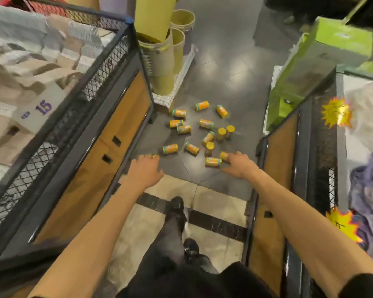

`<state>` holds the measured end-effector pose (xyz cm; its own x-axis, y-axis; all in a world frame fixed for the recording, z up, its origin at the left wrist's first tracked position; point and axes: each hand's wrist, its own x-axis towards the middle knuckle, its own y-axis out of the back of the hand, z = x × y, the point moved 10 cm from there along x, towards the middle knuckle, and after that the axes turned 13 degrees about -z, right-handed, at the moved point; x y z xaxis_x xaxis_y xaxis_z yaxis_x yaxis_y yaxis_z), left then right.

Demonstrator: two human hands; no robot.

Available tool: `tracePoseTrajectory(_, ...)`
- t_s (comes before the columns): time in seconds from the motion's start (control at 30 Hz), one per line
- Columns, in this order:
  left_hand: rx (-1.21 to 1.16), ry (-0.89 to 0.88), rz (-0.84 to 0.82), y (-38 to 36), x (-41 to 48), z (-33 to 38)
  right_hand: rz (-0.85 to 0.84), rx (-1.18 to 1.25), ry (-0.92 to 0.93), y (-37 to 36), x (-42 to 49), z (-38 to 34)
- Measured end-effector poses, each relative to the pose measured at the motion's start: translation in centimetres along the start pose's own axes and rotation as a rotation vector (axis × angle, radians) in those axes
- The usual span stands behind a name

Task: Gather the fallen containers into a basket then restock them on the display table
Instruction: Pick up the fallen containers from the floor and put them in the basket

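Note:
Several small yellow containers with teal bands (pixel 206 124) lie scattered on the dark grey floor between two display tables; three stand upright (pixel 221 132), the others lie on their sides. My left hand (pixel 145 169) reaches forward over the near left edge of the scatter, fingers relaxed and holding nothing. A sliver of one yellow container (pixel 155 156) shows just past its fingertips. My right hand (pixel 240 165) is stretched out over the near right side, open, above two lying containers (pixel 213 162). No carrying basket is in view.
A mesh-rimmed display table (pixel 108 67) with folded goods stands on the left, and another (pixel 306 130) with cloth and starburst price tags on the right. Tall yellow and beige hampers (pixel 159 61) stand at the far left. A green box (pixel 289 82) leans at the far right. My feet (pixel 177 209) are on the tiled aisle.

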<state>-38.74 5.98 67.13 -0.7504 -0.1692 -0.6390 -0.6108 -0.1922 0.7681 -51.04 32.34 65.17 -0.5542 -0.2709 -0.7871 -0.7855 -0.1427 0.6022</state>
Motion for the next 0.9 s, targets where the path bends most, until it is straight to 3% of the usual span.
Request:
tracePoseTrajectory(0.57,0.095,-0.310,-0.099,10.1,22.3,7.7,0.013,0.311,-0.196,7.6,11.9,5.4)
tracePoseTrajectory(0.9,0.001,-0.366,-0.185,6.6,35.1,12.6,-0.084,0.314,-0.173,7.4,24.9,10.8)
